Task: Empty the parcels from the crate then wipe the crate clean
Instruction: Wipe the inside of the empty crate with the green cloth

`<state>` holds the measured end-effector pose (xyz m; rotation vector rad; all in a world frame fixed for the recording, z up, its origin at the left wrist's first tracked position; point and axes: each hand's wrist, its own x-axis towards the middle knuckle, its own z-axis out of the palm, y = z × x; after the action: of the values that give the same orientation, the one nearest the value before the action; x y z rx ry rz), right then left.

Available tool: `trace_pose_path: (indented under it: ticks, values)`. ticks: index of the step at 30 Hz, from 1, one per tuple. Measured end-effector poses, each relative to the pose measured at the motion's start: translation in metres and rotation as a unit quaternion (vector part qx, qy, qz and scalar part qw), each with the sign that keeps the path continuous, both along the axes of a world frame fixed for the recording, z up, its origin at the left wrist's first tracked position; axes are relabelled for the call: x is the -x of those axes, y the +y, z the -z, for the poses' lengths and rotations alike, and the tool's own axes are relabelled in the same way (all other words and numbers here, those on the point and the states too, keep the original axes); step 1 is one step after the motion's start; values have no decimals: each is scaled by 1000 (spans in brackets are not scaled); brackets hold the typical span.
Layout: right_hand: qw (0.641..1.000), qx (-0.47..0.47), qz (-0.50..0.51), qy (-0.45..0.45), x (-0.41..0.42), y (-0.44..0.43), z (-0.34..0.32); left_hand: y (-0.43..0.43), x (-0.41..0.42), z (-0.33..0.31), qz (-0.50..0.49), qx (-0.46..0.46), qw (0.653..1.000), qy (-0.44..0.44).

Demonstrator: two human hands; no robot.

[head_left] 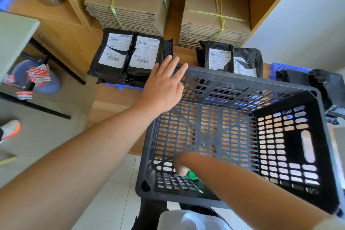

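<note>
A black perforated plastic crate (pixel 291 151) stands in front of me with no parcels inside. My left hand (pixel 164 84) lies flat, fingers spread, on the crate's far left rim. My right hand (pixel 183 168) is down inside the near left corner, pressing a green cloth (pixel 192 174) against the crate wall; the fingers are mostly hidden. Black parcels with white labels (pixel 128 56) lie on a wooden surface beyond the crate. Two more black parcels (pixel 231 59) lie to their right.
Two tied bundles of flat cardboard (pixel 128 0) stand in the wooden shelf behind the parcels. A blue plastic piece (pixel 285 67) and crumpled black bags (pixel 317 82) are at the right. A table with black legs (pixel 16 31) and a bin (pixel 35 76) are at the left.
</note>
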<state>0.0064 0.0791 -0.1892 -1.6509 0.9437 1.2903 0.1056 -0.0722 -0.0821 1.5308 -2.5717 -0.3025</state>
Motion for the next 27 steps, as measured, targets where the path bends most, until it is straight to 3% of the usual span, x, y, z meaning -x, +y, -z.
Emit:
trace_pose_path:
  ticks: [3, 8, 14, 18, 22, 27]
  values:
    - [999, 13, -33, -33, -35, -5, -6, 0, 1, 1, 1, -2, 1000, 7]
    - [994, 49, -6, -93, -40, -5, -16, 0, 0, 3, 3, 4, 1000, 14]
    - [978, 81, 120, -151, 7, -11, -11, 0, 0, 0, -1, -3, 1000, 27]
    - [959, 177, 180, -128, 39, -46, -18, 0, -1, 0, -4, -26, 999, 39]
    - [912, 276, 272, -138, 62, -95, -17, 1, 1, -2, -11, -34, 998, 48]
    - [811, 389, 361, -246, 50, -124, 13, 0, 2, -3, -14, -29, 998, 53]
